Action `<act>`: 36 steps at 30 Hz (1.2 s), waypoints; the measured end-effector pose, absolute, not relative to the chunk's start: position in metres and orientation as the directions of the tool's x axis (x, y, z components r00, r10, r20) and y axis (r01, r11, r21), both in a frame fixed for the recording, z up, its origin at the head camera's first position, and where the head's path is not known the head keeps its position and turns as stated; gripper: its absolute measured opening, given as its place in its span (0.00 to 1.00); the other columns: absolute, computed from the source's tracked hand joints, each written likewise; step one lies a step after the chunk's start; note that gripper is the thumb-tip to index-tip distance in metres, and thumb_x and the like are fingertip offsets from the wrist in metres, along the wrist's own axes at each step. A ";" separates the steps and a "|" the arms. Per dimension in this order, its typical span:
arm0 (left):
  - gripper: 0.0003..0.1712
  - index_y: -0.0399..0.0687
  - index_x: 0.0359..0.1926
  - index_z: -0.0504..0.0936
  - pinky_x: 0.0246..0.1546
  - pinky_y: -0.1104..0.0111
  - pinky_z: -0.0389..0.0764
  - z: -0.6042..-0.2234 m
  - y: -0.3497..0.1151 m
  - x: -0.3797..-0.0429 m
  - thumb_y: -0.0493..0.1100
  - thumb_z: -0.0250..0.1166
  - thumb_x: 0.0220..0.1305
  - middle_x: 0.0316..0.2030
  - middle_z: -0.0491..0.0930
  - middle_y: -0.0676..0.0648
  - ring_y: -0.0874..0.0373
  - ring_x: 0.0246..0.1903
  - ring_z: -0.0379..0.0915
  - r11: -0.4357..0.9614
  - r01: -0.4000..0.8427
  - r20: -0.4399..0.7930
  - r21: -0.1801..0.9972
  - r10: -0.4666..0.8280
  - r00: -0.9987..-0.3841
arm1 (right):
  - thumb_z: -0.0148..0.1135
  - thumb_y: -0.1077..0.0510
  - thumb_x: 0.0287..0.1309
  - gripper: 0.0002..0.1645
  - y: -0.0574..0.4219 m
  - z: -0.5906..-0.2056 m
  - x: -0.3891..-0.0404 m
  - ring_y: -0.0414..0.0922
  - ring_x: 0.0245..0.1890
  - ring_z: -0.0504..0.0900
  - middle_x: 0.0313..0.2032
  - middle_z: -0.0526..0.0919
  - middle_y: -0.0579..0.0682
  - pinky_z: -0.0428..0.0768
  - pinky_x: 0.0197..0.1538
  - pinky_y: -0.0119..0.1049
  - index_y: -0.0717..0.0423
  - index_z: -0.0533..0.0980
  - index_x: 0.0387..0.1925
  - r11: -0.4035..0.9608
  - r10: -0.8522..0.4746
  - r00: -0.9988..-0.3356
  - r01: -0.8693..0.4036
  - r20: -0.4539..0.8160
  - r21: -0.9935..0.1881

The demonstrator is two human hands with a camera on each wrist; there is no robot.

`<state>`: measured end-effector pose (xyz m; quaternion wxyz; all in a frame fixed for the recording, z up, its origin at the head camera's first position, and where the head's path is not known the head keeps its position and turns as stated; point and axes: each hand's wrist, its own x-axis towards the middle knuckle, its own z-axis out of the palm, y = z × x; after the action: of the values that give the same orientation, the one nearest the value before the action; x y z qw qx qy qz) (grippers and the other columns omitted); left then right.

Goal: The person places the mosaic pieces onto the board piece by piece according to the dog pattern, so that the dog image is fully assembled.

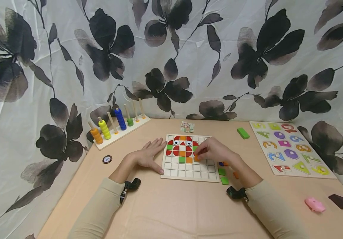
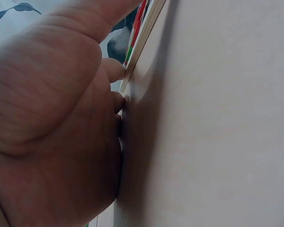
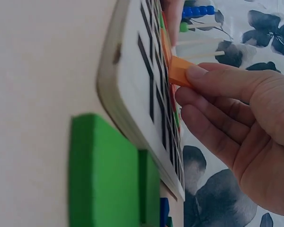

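Observation:
A white grid board (image 1: 175, 171) lies on the table, its upper rows filled with red, green, orange and eye-printed tiles (image 1: 182, 143) in a pattern. My right hand (image 1: 214, 150) pinches an orange tile (image 3: 178, 72) between thumb and fingers, at the right end of the lowest tile row. In the right wrist view the tile is at the board's surface; whether it is seated I cannot tell. My left hand (image 1: 148, 156) rests on the table at the board's left edge, fingers spread, the thumb touching the lower left edge. Its palm (image 2: 42, 118) fills much of the left wrist view.
Loose green tiles (image 1: 224, 180) and a few orange and blue ones lie right of the board. Behind it is a small picture card (image 1: 187, 127). Around stand a peg stacker (image 1: 123, 131), poker chip (image 1: 107, 159), green block (image 1: 243, 133), number puzzle (image 1: 294, 149) and pink toy (image 1: 314, 204).

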<state>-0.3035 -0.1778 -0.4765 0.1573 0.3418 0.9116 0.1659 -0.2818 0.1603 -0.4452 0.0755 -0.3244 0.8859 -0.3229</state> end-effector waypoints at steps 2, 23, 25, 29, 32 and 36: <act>0.76 0.54 0.77 0.38 0.71 0.51 0.29 -0.476 -0.178 -0.303 0.79 0.68 0.35 0.76 0.30 0.43 0.49 0.74 0.22 0.712 0.571 -0.174 0.408 0.675 -0.717 | 0.73 0.61 0.49 0.09 0.158 -0.447 -0.281 0.39 0.30 0.80 0.33 0.87 0.41 0.80 0.37 0.32 0.50 0.87 0.35 0.578 -0.627 -0.775 -0.525 0.071 -0.625; 0.76 0.52 0.77 0.39 0.71 0.50 0.29 -0.477 -0.178 -0.303 0.78 0.69 0.36 0.75 0.30 0.42 0.48 0.74 0.22 0.704 0.577 -0.166 0.414 0.681 -0.713 | 0.73 0.59 0.50 0.09 0.153 -0.446 -0.273 0.40 0.33 0.76 0.32 0.84 0.39 0.78 0.36 0.32 0.48 0.87 0.36 0.658 -0.657 -0.754 -0.565 -0.012 -0.498; 0.76 0.53 0.77 0.38 0.71 0.50 0.29 -0.477 -0.178 -0.303 0.78 0.69 0.35 0.75 0.30 0.42 0.48 0.74 0.22 0.704 0.575 -0.166 0.417 0.681 -0.713 | 0.73 0.59 0.51 0.10 0.155 -0.445 -0.273 0.40 0.34 0.76 0.33 0.84 0.38 0.78 0.37 0.33 0.47 0.87 0.37 0.658 -0.657 -0.754 -0.561 -0.017 -0.502; 0.76 0.53 0.77 0.38 0.71 0.50 0.29 -0.478 -0.178 -0.304 0.79 0.68 0.35 0.75 0.30 0.43 0.48 0.74 0.22 0.704 0.577 -0.165 0.415 0.681 -0.713 | 0.71 0.57 0.53 0.13 0.168 -0.436 -0.274 0.42 0.35 0.76 0.35 0.84 0.40 0.77 0.38 0.36 0.46 0.86 0.42 0.667 -0.617 -0.787 -0.531 0.011 -0.522; 0.76 0.52 0.77 0.38 0.71 0.49 0.29 -0.477 -0.178 -0.304 0.79 0.68 0.35 0.75 0.30 0.43 0.48 0.74 0.22 0.704 0.576 -0.164 0.415 0.681 -0.714 | 0.70 0.56 0.54 0.15 0.185 -0.426 -0.275 0.43 0.36 0.76 0.39 0.83 0.41 0.77 0.39 0.38 0.45 0.84 0.45 0.661 -0.565 -0.819 -0.519 0.096 -0.542; 0.77 0.52 0.77 0.38 0.71 0.50 0.30 -0.476 -0.179 -0.304 0.79 0.68 0.35 0.75 0.30 0.42 0.48 0.74 0.22 0.703 0.577 -0.163 0.415 0.682 -0.713 | 0.70 0.55 0.54 0.16 0.213 -0.419 -0.276 0.43 0.35 0.76 0.43 0.82 0.44 0.78 0.37 0.37 0.41 0.82 0.46 0.659 -0.490 -0.848 -0.512 0.202 -0.551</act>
<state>-0.3041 -0.1791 -0.4758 0.1543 0.3461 0.9097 0.1696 -0.2764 0.2129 -0.4187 -0.0177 -0.2751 0.9106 -0.3080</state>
